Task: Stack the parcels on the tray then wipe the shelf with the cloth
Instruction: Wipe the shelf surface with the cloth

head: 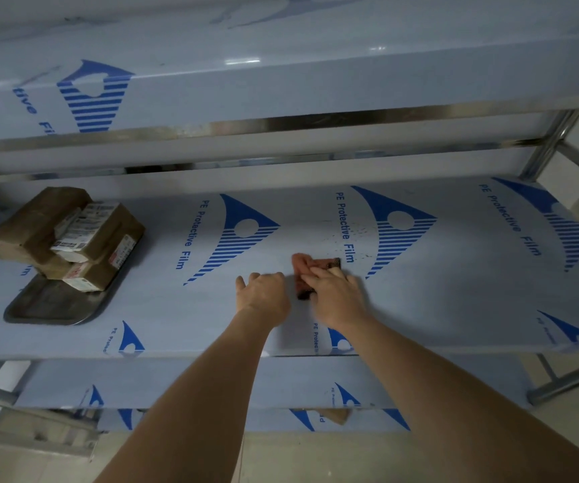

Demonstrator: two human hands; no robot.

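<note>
A pile of brown parcels (68,235) with white labels stands stacked on the far end of a dark metal tray (51,308) at the left of the middle shelf (455,301). Near the shelf's middle lies a reddish-pink cloth (312,264). My right hand (336,298) lies flat on top of it, fingers spread over the cloth. My left hand (263,294) rests on the shelf just left of the cloth, fingers curled down, touching its left edge. Small dark specks dot the film beyond the cloth.
The shelf is covered in white film with blue logos. An upper shelf (281,85) hangs close overhead. Lower shelves (211,381) sit below. Steel posts (545,144) stand at the right. The tray's near half is bare.
</note>
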